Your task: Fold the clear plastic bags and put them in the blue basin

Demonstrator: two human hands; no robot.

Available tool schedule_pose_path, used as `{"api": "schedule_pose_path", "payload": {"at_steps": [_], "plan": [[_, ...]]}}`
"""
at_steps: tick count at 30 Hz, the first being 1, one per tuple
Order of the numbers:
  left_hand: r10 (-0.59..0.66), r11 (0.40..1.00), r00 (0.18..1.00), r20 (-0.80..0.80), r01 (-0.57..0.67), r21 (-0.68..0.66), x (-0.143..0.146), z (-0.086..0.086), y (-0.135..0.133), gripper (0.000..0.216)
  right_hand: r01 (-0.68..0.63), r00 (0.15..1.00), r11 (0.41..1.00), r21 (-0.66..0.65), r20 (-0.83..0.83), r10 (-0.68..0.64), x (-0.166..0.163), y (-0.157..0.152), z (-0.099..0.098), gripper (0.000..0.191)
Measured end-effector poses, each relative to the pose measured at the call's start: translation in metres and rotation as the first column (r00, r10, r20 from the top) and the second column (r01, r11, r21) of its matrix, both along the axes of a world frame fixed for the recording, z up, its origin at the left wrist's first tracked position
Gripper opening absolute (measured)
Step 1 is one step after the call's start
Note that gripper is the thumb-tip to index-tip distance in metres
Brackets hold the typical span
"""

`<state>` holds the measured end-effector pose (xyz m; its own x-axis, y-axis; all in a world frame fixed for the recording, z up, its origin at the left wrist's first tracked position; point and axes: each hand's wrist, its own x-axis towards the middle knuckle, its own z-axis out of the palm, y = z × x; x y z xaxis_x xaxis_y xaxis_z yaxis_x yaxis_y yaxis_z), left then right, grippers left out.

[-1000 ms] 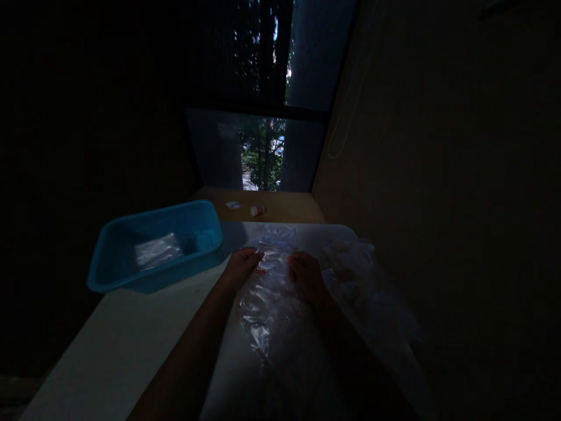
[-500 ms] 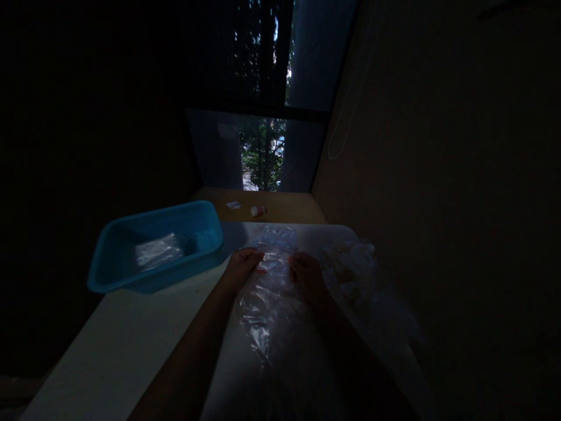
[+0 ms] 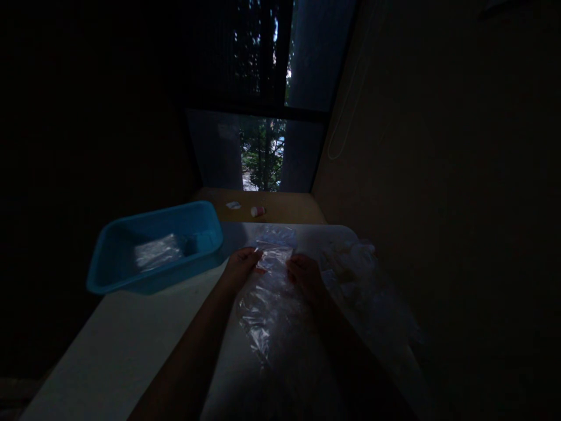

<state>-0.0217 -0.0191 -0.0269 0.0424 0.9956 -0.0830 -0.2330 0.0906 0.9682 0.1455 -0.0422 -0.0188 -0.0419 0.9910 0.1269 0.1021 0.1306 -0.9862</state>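
Clear plastic — a bag (image 3: 272,304) lies on the table (image 3: 131,327) at 12 o'clock; left hand (image 3: 240,266) and right hand (image 3: 307,278) pinch its far edge, fingers narrow on the film; a blue tub (image 3: 158,214) sits at 10 o'clock, a pile (image 3: 363,275) of more film at 2 o'clock. By my judgement, light, level pinches suit it best — slack film wrinkles and slips; the dimness hides its seam.
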Motion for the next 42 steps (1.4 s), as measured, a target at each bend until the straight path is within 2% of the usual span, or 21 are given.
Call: {"api": "schedule_pose_path", "payload": {"at_steps": [4,9,12,17,22,27,32,38,42], "plan": [[0.01,1.0,1.0,0.02,-0.009,-0.026,0.0005,-0.0003,0.0,0.033,0.026,1.0,1.0,-0.007,0.009,-0.026,-0.0004,-0.0005,0.0017,0.025],[-0.027,0.998,0.999,-0.043,0.025,-0.058,0.0007,0.0036,-0.0035,0.031,0.056,0.998,0.998,0.003,0.007,-0.056,-0.0007,-0.0001,0.0028,0.026],[-0.047,0.998,0.997,-0.069,0.044,-0.044,0.0012,0.0074,-0.0061,0.031,0.053,0.999,0.998,0.016,-0.003,-0.053,-0.0002,0.0009,0.0002,0.027],[-0.044,0.999,0.999,-0.025,0.043,-0.013,0.0012,0.009,-0.0062,0.037,0.052,0.998,0.999,0.013,-0.028,-0.051,0.0,0.0015,-0.0033,0.026],[-0.125,0.992,0.99,-0.071,0.125,-0.006,-0.0002,0.0063,-0.0058,0.032,0.055,0.998,0.998,0.004,-0.012,-0.055,0.0001,0.0005,-0.0004,0.025],[-0.112,0.993,0.986,-0.124,0.114,0.011,0.0006,0.0076,-0.007,0.031,0.039,0.999,0.999,0.004,-0.014,-0.038,0.0006,0.002,-0.0023,0.029],[-0.108,0.994,0.984,-0.141,0.111,0.015,0.0003,0.0085,-0.006,0.032,-0.014,0.999,1.0,0.003,-0.034,0.014,0.0003,0.0015,-0.0034,0.025],[-0.107,0.993,0.977,-0.185,0.115,0.032,-0.0009,0.0064,-0.0038,0.034,0.014,0.999,1.0,0.016,0.047,-0.014,-0.0011,-0.0023,0.0044,0.026],[-0.121,0.99,0.971,-0.207,0.134,0.051,-0.0009,0.0085,-0.0045,0.035,0.008,1.0,1.0,0.014,0.028,-0.008,-0.0014,-0.0024,0.0056,0.024]]}}
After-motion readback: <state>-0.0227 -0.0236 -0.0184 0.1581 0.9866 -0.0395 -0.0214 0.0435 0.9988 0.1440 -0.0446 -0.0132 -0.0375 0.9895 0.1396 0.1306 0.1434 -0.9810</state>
